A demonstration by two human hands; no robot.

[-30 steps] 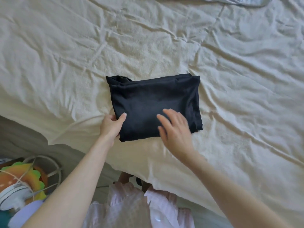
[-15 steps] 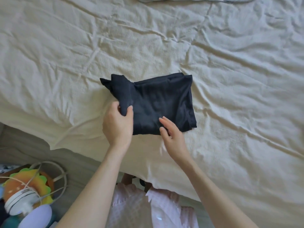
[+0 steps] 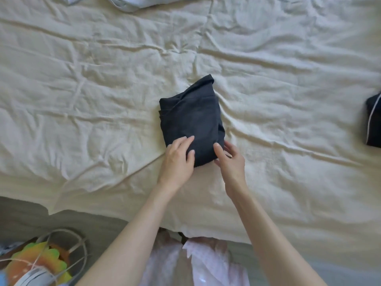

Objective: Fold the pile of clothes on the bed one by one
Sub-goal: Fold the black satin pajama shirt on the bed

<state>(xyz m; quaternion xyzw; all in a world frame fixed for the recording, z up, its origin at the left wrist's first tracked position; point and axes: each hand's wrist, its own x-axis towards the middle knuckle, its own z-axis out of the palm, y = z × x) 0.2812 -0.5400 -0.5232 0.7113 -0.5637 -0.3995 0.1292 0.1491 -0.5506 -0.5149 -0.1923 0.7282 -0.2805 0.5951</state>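
Head view: black garment [image 3: 190, 122] is lying mid-bed on cream sheet [image 3: 92, 100], folded into a compact, creased block (one corner poking up). Left hand [image 3: 177, 159] is pressing it with flat fingers; right hand [image 3: 232, 159], fingers relaxed, is touching its edge.
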